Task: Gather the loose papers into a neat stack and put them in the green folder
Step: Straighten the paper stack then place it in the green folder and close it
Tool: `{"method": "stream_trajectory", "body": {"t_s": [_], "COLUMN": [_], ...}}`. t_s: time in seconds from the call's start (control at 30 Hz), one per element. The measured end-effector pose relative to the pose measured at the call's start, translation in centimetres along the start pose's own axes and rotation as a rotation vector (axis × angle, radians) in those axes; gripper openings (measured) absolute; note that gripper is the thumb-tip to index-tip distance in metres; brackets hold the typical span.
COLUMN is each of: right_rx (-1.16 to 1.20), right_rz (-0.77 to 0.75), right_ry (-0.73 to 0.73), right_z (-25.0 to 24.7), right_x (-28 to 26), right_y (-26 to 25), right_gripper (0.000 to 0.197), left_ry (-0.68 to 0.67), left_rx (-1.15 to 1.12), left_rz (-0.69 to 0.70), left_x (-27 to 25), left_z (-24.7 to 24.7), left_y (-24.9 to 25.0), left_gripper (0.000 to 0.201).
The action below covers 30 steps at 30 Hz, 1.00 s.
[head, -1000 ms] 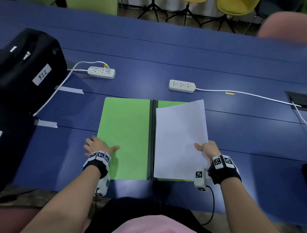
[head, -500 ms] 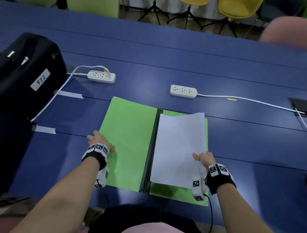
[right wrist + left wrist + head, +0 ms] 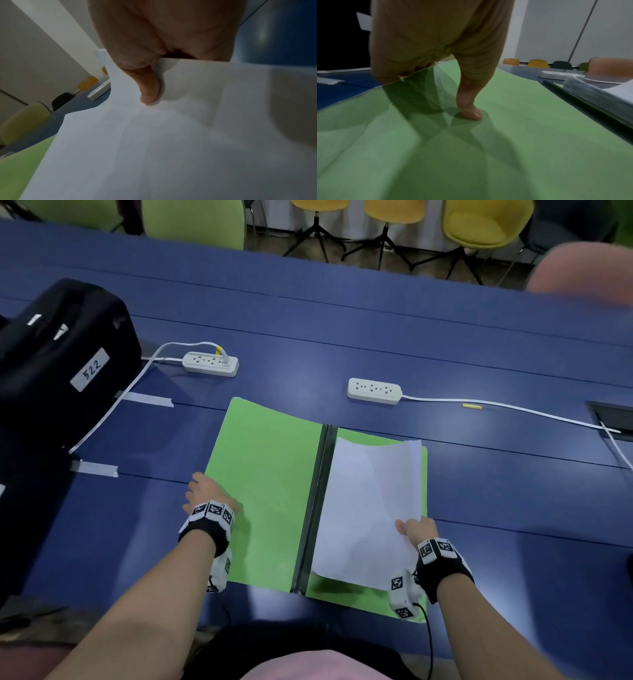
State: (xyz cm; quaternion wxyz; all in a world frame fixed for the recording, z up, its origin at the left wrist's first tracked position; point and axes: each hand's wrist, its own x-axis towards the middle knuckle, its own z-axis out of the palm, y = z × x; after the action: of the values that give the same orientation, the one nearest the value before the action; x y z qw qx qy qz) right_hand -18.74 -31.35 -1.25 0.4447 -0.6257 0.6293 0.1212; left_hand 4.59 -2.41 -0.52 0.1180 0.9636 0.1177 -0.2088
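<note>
The green folder point(image 3: 267, 494) lies open on the blue worktop point(image 3: 342, 337), its dark spine point(image 3: 317, 508) running near to far between the two flaps. The papers point(image 3: 370, 508) rest as a stack on the right flap, their left edge close beside the spine, with green showing past them at the far, right and near sides.

The right hand point(image 3: 419, 530) pinches the papers at their right edge toward the near corner: in the right wrist view the thumb point(image 3: 149, 83) lies on top of the sheets and the fingers are hidden beneath.

The left hand point(image 3: 209, 493) grips the left edge of the left flap. In the left wrist view its thumb point(image 3: 469, 102) presses down on the green surface while the fingers curl under the flap's edge, which is raised a little off the worktop there.

Beyond the folder lie two white power strips, one far left point(image 3: 210, 363) and one far right point(image 3: 374, 391), each with a white cord. A black bag point(image 3: 58, 364) with a white label sits at the far left.
</note>
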Motion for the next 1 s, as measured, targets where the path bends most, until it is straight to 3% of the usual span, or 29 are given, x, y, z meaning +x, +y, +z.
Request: {"method": "stream_trajectory", "body": {"t_s": [0.17, 0.27, 0.4, 0.53, 0.63, 0.77, 0.87, 1.0], "right_rx": [-0.015, 0.013, 0.056, 0.075, 0.041, -0.186, -0.097, 0.16], "right_rz": [-0.005, -0.031, -0.068, -0.079, -0.087, -0.084, -0.332, -0.769], "right_ry": [0.002, 0.046, 0.083, 0.093, 0.099, 0.178, 0.211, -0.061], "right_z": [-0.3, -0.4, -0.5, -0.5, -0.4, -0.8, -1.6, -1.1], "right_x": [-0.8, -1.2, -0.7, -0.8, -1.3, -2.7, -4.8, -11.7], "right_y": [-0.9, -0.5, 0.7, 1.2, 1.1, -0.1, -3.0, -7.9], "right_gripper": [0.046, 0.038, 0.04, 0.046, 0.049, 0.059, 0.053, 0.036], "left_ry": [0.015, -0.059, -0.143, -0.307, -0.461, -0.574, -0.64, -0.704], "left_rx": [-0.022, -0.124, -0.319, -0.526, -0.615, -0.61, -0.596, -0.567], "left_rz": [0.013, 0.034, 0.176, 0.35, 0.474, 0.584, 0.663, 0.733], "left_x": [-1.5, -2.5, -4.2, -7.4, -10.5, -13.8, -15.8, -18.7], "left_z": [-1.2, -3.2, -6.9, -10.3, -12.0, -13.3, -13.8, -13.4], "left_y": [0.4, 0.8, 0.6, 0.4, 0.9, 1.8, 2.5, 4.0], "left_gripper": [0.079, 0.071, 0.066, 0.029, 0.026, 0.032, 0.032, 0.031]}}
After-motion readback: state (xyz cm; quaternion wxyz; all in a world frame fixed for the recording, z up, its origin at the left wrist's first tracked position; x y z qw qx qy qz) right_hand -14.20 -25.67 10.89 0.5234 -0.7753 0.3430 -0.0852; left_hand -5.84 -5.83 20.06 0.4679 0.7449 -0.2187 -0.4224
